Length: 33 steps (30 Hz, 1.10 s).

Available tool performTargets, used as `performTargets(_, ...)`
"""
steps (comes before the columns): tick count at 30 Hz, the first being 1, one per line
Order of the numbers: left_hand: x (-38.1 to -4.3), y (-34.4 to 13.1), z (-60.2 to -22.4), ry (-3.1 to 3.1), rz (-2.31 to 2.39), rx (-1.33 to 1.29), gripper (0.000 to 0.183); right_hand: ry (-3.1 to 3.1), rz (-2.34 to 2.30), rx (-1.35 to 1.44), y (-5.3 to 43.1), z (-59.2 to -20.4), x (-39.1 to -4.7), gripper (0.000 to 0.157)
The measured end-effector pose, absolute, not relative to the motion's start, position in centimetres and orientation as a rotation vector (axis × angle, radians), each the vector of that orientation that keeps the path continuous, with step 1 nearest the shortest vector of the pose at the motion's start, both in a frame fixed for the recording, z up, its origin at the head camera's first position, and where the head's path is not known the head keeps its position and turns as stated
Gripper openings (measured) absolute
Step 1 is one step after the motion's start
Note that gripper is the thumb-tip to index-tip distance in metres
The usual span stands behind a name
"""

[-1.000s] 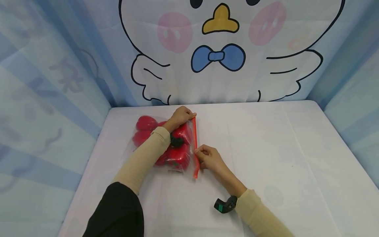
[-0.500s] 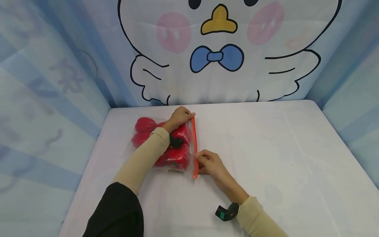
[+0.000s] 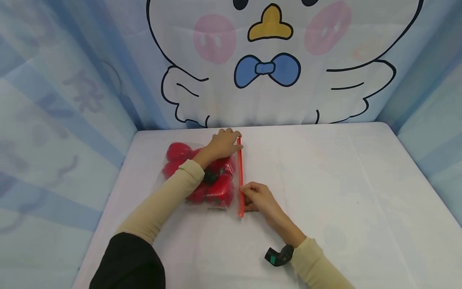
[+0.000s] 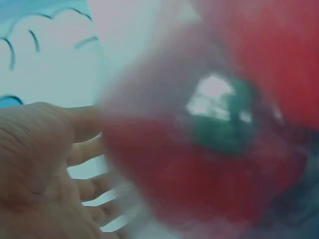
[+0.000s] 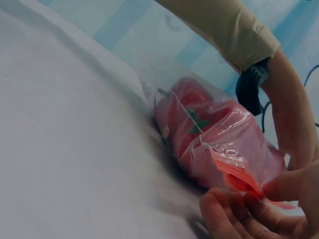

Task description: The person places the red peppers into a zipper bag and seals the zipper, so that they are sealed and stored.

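Note:
A clear zip bag [image 3: 236, 192] lies on its side, packed with red bell peppers [image 3: 221, 188] with green stems. Its orange-red zip strip [image 3: 240, 168] runs along the right edge. My left hand [image 3: 221, 145] reaches across the bag and holds the far end of the strip between thumb and fingers. Near the strip's closer end, my right hand [image 3: 260, 197] pinches it between thumb and forefinger. The right wrist view shows the strip [image 5: 238, 178] bent at that pinch. In the left wrist view a blurred pepper [image 4: 189, 174] covers the left fingertips.
The bag rests on a white-covered table [image 3: 325, 180], toward its left side. A printed curtain [image 3: 223, 96] hangs behind the far edge, with blue curtains on both sides. A black wrist device [image 3: 279, 256] sits on the right wrist.
My right hand has slid down the zip strip toward its near end. My left thumb and fingers have spread apart around the far end, and that hand has shifted slightly.

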State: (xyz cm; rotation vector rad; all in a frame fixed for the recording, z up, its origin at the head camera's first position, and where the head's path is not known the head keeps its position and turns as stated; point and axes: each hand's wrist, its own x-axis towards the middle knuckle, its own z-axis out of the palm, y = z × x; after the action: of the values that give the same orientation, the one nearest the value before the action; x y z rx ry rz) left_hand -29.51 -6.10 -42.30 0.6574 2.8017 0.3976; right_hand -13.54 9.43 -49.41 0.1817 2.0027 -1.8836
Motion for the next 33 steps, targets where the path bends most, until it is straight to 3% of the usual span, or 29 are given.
performTargets(11, -26.2, -5.3, -41.2, 2.635, 0.093, 1.243, 0.021, 1.993, -1.918, 0.187, 10.0, -49.4, -14.2, 0.023)
performTargets(33, -26.0, -6.0, -42.7, 2.486, -0.001, 1.321, 0.011, 2.029, -1.906, 0.172, 10.1, -49.1, -15.1, 0.025)
